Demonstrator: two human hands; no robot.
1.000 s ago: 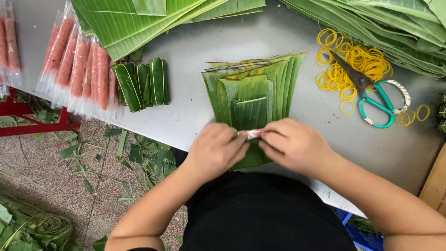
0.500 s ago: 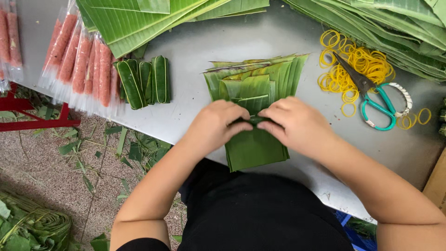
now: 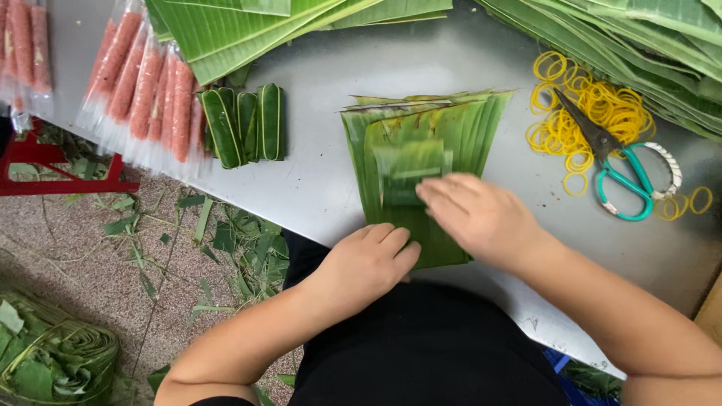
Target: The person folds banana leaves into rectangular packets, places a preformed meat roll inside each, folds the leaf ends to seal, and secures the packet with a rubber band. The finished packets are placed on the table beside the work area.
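Nearest, the person's black top fills the bottom of the view, with both bare forearms reaching forward over the grey table (image 3: 323,188). Just ahead, the left hand (image 3: 368,259) lies palm down on the near edge of a stack of banana leaf pieces (image 3: 466,128), its fingers curled loosely and pressed on the leaf rather than gripping anything. Beside it, the right hand (image 3: 481,214) rests flat and open on the same stack, fingers stretched toward a small folded leaf parcel (image 3: 410,171) that sits on top of the stack; the fingertips touch the parcel's right side. The parcel is blurred, so whether anything is wrapped inside it cannot be told.

To the right of the stack, well apart from the hands, lies a pile of yellow rubber bands (image 3: 602,113), with scissors (image 3: 617,165) with green handles lying across it. To the left, three finished green leaf rolls (image 3: 244,124) stand side by side, touching clear bags of pink sausages (image 3: 147,94) that hang over the table's left edge. Farther back, long banana leaves (image 3: 248,30) lie across the far side of the table, and more of them (image 3: 624,37) are heaped at the upper right. Down on the floor to the left are leaf scraps (image 3: 233,233), a coiled bundle of leaf strips (image 3: 53,357) and a red frame (image 3: 68,180).
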